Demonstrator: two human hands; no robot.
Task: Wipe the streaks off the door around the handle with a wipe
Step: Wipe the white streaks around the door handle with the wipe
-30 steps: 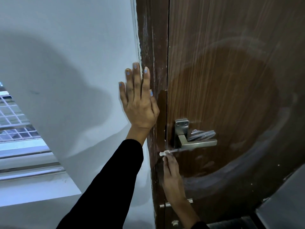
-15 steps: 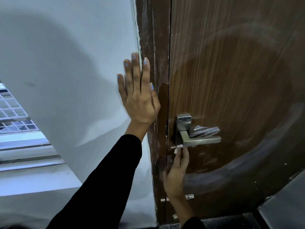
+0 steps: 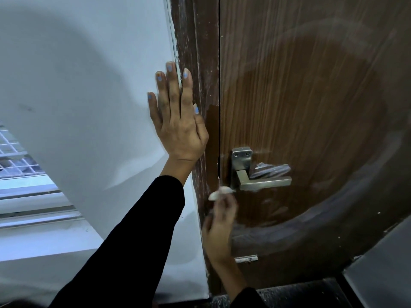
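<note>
- Two arms reach up from the bottom edge, both in a black sleeve (image 3: 133, 241) of plain matte cloth.
- One right hand (image 3: 219, 227), blurred, is raised just below the handle; its fingers are bunched round one small white wipe (image 3: 220, 192), pinching it at the tips.
- The wipe is a crumpled soft wad, lying against the door at the lower left corner of the handle's plate, right by the gap between door and frame.
- One left hand (image 3: 178, 121) lies flat with all fingers straight and close together, released and holding nothing; the palm rests on the white wall (image 3: 77, 96) and the forefinger and thumb side reaches onto the door frame (image 3: 195, 52). The nails carry pale blue polish.
- One handle (image 3: 262, 182): brushed grey metal, a square-section lever pointing right from an upright rectangular plate with two screws at its top.
- One door (image 3: 311, 96), brown with fine upright wood grain. A wide curved band of pale hazy streaks (image 3: 333, 210) sweeps round below and to the right of the handle; smaller smears sit just under the lever.
- The frame is darker brown wood, scuffed with whitish flecks along its edge.
- One small metal plate (image 3: 246, 258) sits low on the door.
- At far left, one window with a white wire grille (image 3: 13, 156).
</note>
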